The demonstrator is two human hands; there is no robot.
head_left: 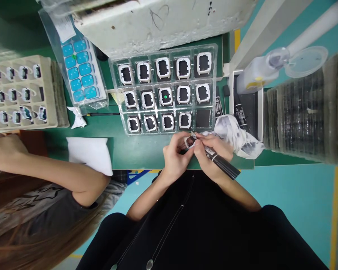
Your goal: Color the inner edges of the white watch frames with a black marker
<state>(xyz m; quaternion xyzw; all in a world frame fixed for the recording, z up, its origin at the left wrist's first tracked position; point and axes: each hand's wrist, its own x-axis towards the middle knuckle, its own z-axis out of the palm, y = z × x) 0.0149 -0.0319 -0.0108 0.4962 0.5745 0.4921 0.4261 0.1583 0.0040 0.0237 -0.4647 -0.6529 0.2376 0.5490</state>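
A small white frame (189, 141) is being held over the near edge of the green worktop (138, 150), just below the clear tray (165, 90). The left hand (176, 155) is pinching it, grip closed on its left side. The right hand (211, 153) is gripping a black marker (222, 164), tip at the frame. A crumpled cloth (236, 137) is lying just to the right. A co-worker's arm (45, 168) is resting at far left.
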